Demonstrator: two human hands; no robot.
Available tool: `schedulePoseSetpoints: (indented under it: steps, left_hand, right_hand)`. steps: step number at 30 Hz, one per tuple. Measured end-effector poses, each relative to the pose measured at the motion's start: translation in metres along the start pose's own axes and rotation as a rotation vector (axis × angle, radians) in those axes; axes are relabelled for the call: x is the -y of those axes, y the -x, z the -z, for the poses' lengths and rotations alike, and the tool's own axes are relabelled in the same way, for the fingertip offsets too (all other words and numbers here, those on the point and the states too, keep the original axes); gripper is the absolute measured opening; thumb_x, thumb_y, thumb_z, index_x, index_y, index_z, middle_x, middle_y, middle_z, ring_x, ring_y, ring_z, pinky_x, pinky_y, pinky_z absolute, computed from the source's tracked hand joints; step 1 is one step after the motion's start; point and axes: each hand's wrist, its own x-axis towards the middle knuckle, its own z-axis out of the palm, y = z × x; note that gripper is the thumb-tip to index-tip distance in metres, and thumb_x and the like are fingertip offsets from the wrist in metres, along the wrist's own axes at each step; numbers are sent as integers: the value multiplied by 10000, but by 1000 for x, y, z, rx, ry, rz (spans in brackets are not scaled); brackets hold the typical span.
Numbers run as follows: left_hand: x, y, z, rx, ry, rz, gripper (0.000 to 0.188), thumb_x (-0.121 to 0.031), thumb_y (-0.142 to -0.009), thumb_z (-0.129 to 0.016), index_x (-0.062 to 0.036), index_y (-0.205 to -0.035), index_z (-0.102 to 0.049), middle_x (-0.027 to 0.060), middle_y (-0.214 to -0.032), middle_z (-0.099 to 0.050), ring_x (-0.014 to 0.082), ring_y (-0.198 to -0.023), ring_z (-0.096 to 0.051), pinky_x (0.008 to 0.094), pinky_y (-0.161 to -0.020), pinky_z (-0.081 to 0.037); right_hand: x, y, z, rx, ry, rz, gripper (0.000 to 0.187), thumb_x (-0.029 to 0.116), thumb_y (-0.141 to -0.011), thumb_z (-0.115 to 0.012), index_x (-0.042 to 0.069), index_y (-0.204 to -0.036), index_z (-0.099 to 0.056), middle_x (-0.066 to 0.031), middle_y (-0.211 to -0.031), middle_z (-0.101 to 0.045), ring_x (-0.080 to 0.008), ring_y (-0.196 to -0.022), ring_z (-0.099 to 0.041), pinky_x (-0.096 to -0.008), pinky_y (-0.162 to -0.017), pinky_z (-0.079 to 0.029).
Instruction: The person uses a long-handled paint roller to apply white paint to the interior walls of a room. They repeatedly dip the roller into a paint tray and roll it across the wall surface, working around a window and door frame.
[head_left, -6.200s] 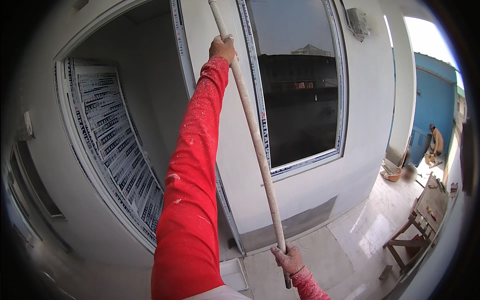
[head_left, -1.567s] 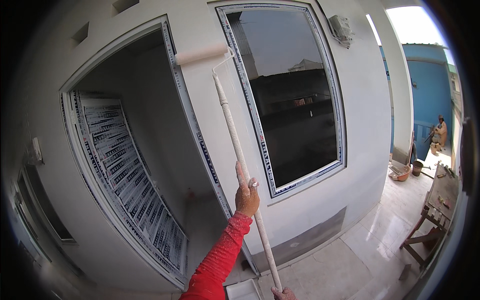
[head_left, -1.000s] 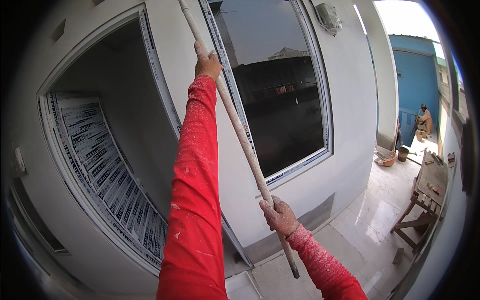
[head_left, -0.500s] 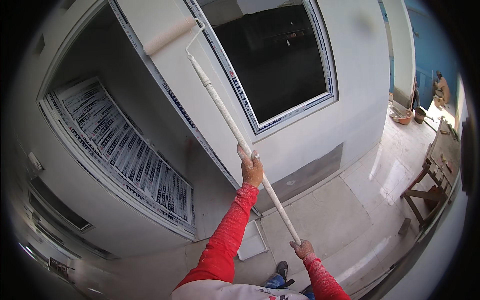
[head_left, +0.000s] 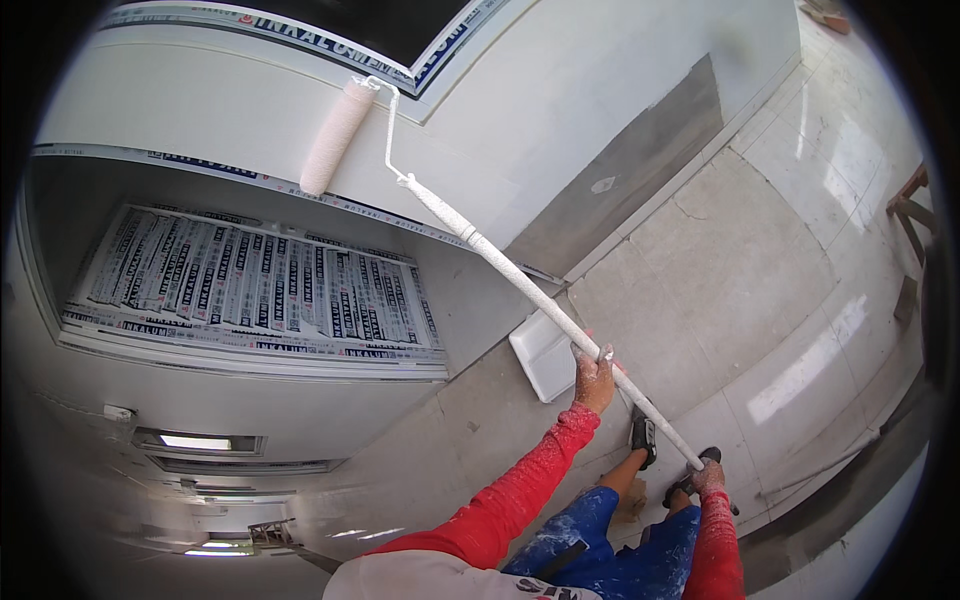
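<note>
Two-handed on the pole [head_left: 520, 281], roller [head_left: 337, 138] well up and left of the tray [head_left: 543, 360].
Holds the pole in the left hand [head_left: 594, 385], closed round it just right of the tray; holds it near its lower end in the right hand [head_left: 710, 478], closed too, farther below and right of the tray. Slants the pole past the tray's upper right side, from lower right to upper left. Has the pale roller in front of the wall [head_left: 570, 95]; can't tell about contact. Around the tray: taped door [head_left: 260, 275] to the left, window [head_left: 370, 20] up and left beyond the roller, grey patch [head_left: 635, 165] above and right, tiled floor [head_left: 735, 275] underneath, black shoes [head_left: 643, 438] and blue shorts [head_left: 590, 530] below and right.
</note>
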Motion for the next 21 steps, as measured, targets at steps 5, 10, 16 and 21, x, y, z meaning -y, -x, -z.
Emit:
schedulePoseSetpoints:
  steps: [5,10,16,21]
  left_hand:
    - [86,-13,-33,58,-44,114,413,-99,-966,-470,-23,-1298,-236,100,-766,-539,176,-616,-582,312,-608,-516]
    - [167,-22,-43,74,45,185,372,-108,-973,-461,-38,-1267,-244,104,-793,-558,186,-650,-605,310,-607,-527]
    - [230,-20,-51,92,36,282,352,-151,-980,-485,-42,-1225,-257,99,-782,-551,183,-652,-602,311,-625,-533]
    - [258,-21,-60,79,55,324,305,-163,-984,-482,-48,-1172,-271,90,-770,-554,178,-638,-610,292,-580,-527]
  right_hand:
    - [-58,-43,-33,-19,19,-115,357,325,-786,-690,80,-1045,-682,-185,-987,-682,-360,-936,-651,-419,-821,-523]
    - [-112,-79,-78,-36,87,-174,362,301,-773,-718,83,-1058,-671,-183,-1026,-674,-355,-975,-640,-425,-849,-515]
    - [-139,-91,-100,50,273,-292,371,321,-765,-742,110,-1058,-660,-144,-1101,-616,-332,-1056,-588,-437,-885,-497]
    - [-135,-92,-102,37,349,-394,383,353,-769,-738,101,-1045,-656,-145,-1125,-579,-346,-1058,-574,-439,-889,-502]
